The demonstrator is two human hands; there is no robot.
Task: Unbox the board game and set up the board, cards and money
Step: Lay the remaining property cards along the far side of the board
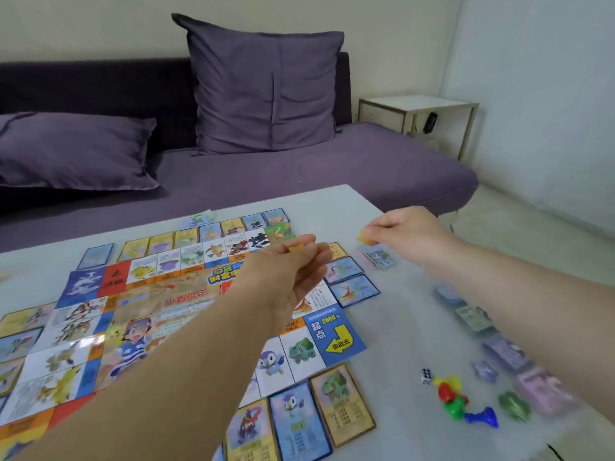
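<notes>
The colourful game board (159, 314) lies flat on the white table (399, 311). Property cards (319, 410) line its edges, some at the near side, some at the far side (186, 239). My left hand (293, 271) hovers over the board's far right corner, fingers curled on a small yellow piece (295, 248). My right hand (402, 234) is further right, pinching another small yellow piece (362, 236) above a small pile of cards (377, 257). Blurred stacks of money notes (506, 354) lie along the table's right side.
Coloured plastic pawns (456, 400), a die (426, 375) and a green token (514, 405) sit at the near right of the table. A purple sofa (299, 168) with cushions stands behind the table. A white side table (419, 108) is at the far right.
</notes>
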